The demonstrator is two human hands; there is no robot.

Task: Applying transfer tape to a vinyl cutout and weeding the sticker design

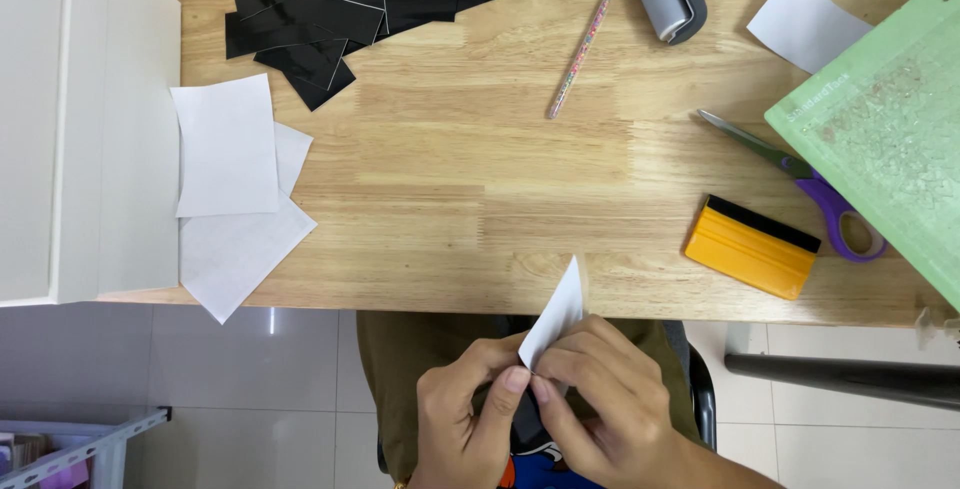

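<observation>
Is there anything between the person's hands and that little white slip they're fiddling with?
Nothing visible. Both the left hand and the right hand already pinch the white slip at its lower end, below the table edge.

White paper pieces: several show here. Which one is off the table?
The small white slip pinched between both hands, below the table edge; the others lie flat on the wood.

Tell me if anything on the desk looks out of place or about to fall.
The white sheets at the wooden table's left end stick out past the front edge, so they could slip off. The black strips lie in a loose, crossed heap. Both hands, left hand and right hand, pinch a small white piece below the edge.
</observation>
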